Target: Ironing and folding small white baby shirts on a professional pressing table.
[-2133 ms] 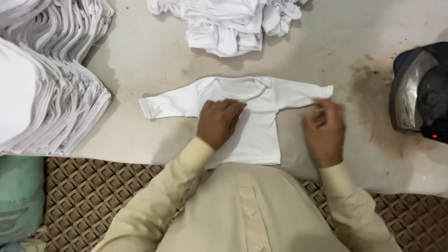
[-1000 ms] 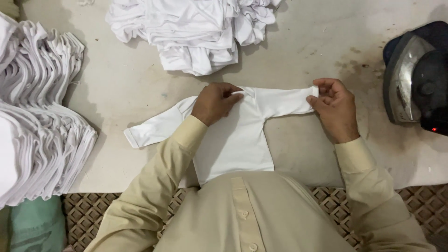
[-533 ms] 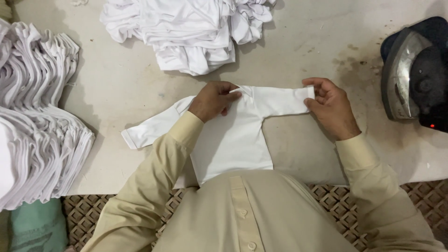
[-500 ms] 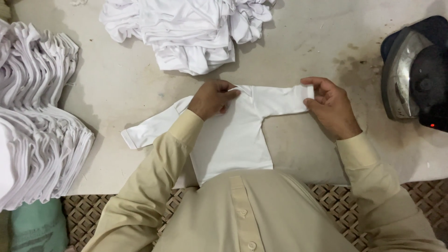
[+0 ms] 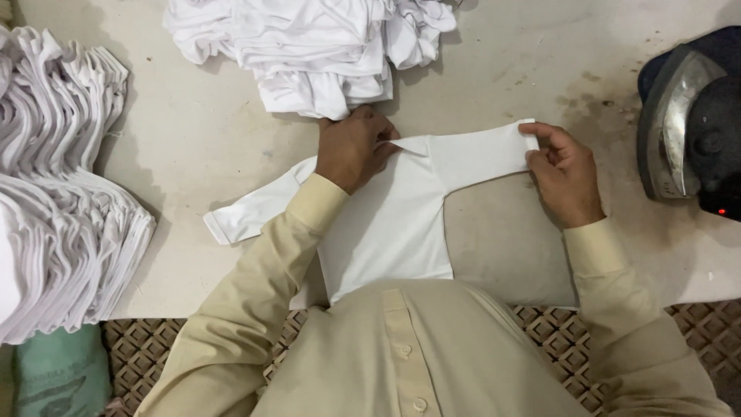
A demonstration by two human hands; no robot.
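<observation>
- Lying flat near the middle of the pale table (image 5: 193,154), the small white long-sleeved shirt (image 5: 394,224) has its body running toward the person at 6 o'clock and its neck at 12 o'clock.
- Left hand (image 5: 353,147): pressed palm-down on the shirt's neck and left shoulder, fingers curled together against the cloth; whether it pinches the fabric or only pins it I cannot tell.
- Right hand (image 5: 562,174): at 3 o'clock of the shirt, thumb and fingers closed on the cuff end of the right sleeve (image 5: 482,154), which is stretched out straight and angled slightly toward 2 o'clock.
- Left sleeve (image 5: 251,212): lies loose on the table, pointing to about 8 o'clock, free of both hands.
- At 12 o'clock, just beyond the left hand's knuckles, sits a rumpled heap of white garments (image 5: 309,46).
- At 9 o'clock, well apart from the shirt, a tall stack of folded white garments (image 5: 62,193) fans along the table's edge.
- At 3 o'clock, near the right hand but not touching it, a dark iron (image 5: 691,123) stands with its metal soleplate facing the shirt and a small red light showing.
- Stains mark the table between the iron and the sleeve.
- Both arms wear beige sleeves of a buttoned garment.
</observation>
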